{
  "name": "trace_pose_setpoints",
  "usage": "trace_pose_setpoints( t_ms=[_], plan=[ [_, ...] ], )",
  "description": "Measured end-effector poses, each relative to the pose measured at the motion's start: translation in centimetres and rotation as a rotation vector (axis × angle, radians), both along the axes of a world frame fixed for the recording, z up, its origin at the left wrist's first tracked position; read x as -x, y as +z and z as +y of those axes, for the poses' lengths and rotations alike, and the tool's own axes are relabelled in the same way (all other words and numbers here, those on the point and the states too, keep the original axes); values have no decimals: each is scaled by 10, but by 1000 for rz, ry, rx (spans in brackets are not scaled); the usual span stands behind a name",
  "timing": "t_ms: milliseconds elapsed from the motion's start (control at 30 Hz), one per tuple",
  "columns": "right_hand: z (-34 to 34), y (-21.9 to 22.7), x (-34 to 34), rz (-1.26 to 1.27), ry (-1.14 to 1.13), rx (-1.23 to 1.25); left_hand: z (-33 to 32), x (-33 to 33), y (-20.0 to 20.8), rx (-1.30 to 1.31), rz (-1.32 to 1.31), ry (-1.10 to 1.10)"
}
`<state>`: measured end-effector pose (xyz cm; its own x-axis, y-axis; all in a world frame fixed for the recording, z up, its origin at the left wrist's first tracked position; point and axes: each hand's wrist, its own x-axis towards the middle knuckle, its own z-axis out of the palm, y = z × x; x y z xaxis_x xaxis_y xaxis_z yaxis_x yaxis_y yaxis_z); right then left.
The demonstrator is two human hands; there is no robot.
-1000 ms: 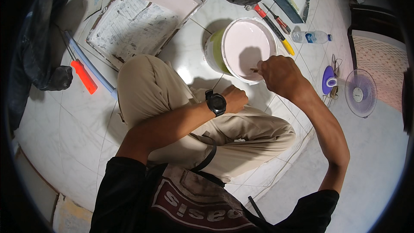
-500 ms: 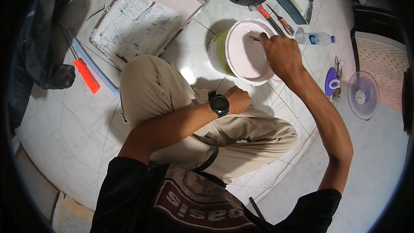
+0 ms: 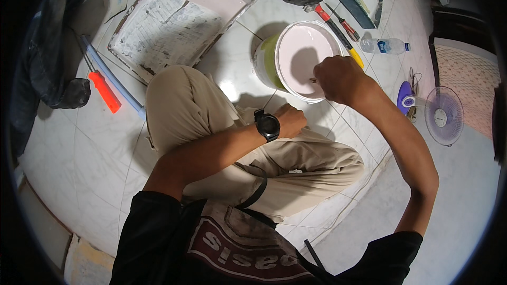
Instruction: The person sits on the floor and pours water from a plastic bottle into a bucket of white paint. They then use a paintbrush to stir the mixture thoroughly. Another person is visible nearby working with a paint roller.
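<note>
A round bucket of pale pink paint stands on the floor in front of me, its outer wall partly green. My right hand hangs over the right part of its rim, fingers closed round a thin brown stick. Only a short piece of the stick shows; my hand hides the rest, and its lower end is at the paint. My left hand, below a black wristwatch, rests on my lap with its fingers curled in and nothing visible in them.
A paint-smeared tray holding pink paint lies at the far left. An orange-handled tool and a blue-grey tube lie on the left, near another person's leg. Right are a yellow-and-black-handled tool, water bottle and fan.
My right hand has swept nearer to me along the bucket's right side, carrying the stick with it. The yellow tool end behind it now shows. My left hand stays put.
</note>
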<state>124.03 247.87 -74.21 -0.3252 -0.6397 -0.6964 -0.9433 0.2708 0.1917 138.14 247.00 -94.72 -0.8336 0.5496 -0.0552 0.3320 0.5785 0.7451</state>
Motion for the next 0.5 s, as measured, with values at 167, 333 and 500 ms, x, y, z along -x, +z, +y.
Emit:
trace_pose_setpoints(
  t_ms=[167,333,500],
  plan=[
    [-3,-11,29,-189,-142,191,0,-1,-1,-21,16,16],
    [15,-26,33,38,-148,504,2,1,-2,-42,9,1],
    [23,-28,25,291,-82,373,1,0,1,-10,8,16]
  ],
)
